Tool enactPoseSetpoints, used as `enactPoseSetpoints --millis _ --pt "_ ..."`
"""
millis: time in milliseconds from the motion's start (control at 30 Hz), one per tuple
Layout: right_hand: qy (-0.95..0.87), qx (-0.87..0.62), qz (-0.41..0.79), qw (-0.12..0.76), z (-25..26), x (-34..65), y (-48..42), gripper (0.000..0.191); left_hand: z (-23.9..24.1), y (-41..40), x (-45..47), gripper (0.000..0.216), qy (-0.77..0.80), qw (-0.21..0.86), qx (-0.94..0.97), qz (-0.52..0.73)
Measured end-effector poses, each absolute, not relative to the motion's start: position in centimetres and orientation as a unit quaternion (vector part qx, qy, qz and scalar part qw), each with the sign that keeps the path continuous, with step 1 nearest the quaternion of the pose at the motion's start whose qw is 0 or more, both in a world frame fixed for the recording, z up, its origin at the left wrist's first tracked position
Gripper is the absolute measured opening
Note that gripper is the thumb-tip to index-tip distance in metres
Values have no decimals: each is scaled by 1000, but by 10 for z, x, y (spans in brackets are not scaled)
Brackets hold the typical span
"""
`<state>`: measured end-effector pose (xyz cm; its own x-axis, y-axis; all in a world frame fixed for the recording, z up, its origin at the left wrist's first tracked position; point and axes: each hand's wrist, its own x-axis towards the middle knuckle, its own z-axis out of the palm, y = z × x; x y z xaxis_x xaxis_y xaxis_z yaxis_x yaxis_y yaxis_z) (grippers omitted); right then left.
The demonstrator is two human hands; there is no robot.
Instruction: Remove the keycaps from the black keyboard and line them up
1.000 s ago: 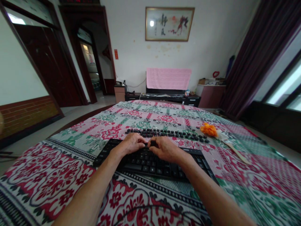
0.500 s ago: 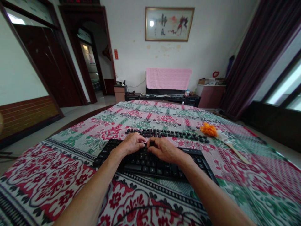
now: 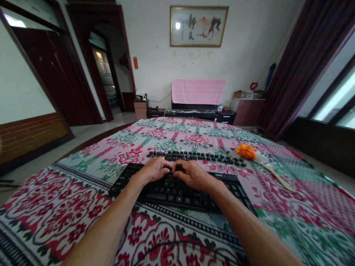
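Observation:
A black keyboard (image 3: 180,199) lies on the patterned tablecloth in front of me, its upper middle covered by both hands. My left hand (image 3: 155,170) rests over its top left part, thumb and forefinger drawn together near the right fingertips. Facing it, my right hand (image 3: 194,174) has its fingers curled around a small dark piece, too hidden to name. The two hands' fingertips almost meet above the keys. Just beyond the keyboard, many loose black keycaps (image 3: 219,158) lie in rows, partly hidden behind the hands.
To the right lies an orange fluffy thing (image 3: 245,151) beside white material and a pale flat stick (image 3: 280,179). A dark cable (image 3: 177,243) curves across the near tablecloth (image 3: 69,199). Past the table's far edge stands a low black cabinet (image 3: 226,117) with a pink cloth (image 3: 198,91) above it.
The view has shifted very slightly. Both hands stay close together over the keyboard, with only a small movement of the fingers.

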<state>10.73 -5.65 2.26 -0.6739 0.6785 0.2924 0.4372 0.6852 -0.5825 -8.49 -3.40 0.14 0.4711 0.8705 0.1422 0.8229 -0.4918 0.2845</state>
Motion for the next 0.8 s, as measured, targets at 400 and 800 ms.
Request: enactPoseSetpoints --millis 400,800 --pt "-881 -312 239 264 23 106 -59 9 0 -35 -83 21 508 97 842 152" --pt "-771 -329 421 346 2 113 -44 9 -1 -36 -82 22 525 117 825 174"
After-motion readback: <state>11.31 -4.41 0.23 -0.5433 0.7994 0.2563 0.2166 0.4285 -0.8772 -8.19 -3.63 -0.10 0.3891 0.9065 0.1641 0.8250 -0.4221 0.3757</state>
